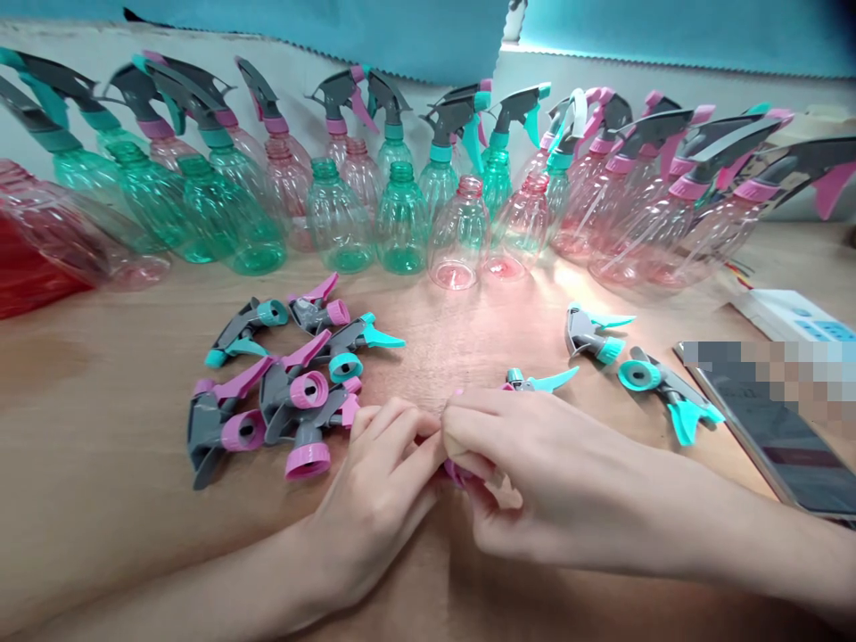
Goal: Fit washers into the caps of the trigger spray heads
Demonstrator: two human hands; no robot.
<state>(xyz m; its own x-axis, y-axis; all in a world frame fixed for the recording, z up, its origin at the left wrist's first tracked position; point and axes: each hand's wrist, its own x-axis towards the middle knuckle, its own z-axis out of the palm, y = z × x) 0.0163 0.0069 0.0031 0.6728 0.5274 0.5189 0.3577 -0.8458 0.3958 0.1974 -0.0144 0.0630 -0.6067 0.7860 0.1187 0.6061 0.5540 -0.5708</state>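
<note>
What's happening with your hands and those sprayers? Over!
Right hand pinching mostly hidden pink piece; left hand close beside. Loose spray heads lie both sides. Phone off to the right.

Left of the spray-head pile [298, 387], bare tabletop [100, 419] gives passage. Behind the pile, bottles [403, 218] form a barrier; right of it, the left hand [378, 486], right hand [512, 464], 3 turquoise-levered heads [592, 341] and a phone [769, 419] obstruct.

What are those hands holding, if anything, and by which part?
The right hand seems to pinch a small pink piece, with the left hand close beside it. Most is hidden, so the gripped part can't be told.
</note>
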